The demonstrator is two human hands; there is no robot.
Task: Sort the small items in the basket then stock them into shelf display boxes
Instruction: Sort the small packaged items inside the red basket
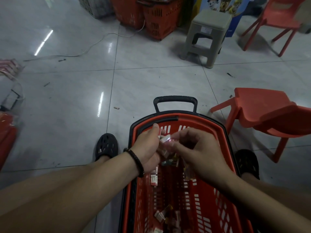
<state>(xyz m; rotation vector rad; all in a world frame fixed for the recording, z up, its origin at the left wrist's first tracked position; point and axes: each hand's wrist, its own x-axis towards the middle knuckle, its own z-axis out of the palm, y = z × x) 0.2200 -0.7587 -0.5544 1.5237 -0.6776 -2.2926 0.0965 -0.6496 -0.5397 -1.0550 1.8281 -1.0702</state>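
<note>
Right, at six o'clock the red basket (pixel 218 132) sits close in, small packets (pixel 159 216) loose on its bottom, their print too blurred to read. Above it the left hand (pixel 148 148) curls round a bunch of them; the right hand (pixel 196 148) pinches one white packet (pixel 165 138) against that bunch. Orange chair (pixel 262 105) at three, grey stool (pixel 208 24) at one, cartoon-dog panel (pixel 223 4) beyond.

No lettering is legible. The pale sticker (pixel 206 29) on the grey stool (pixel 211 18), far and right of centre, is too small to read. Print on the small packets (pixel 154 179) in the near red basket (pixel 193 117) is blurred. The far display board (pixel 223 4) shows cartoon dogs; any wording there is unreadable.
</note>
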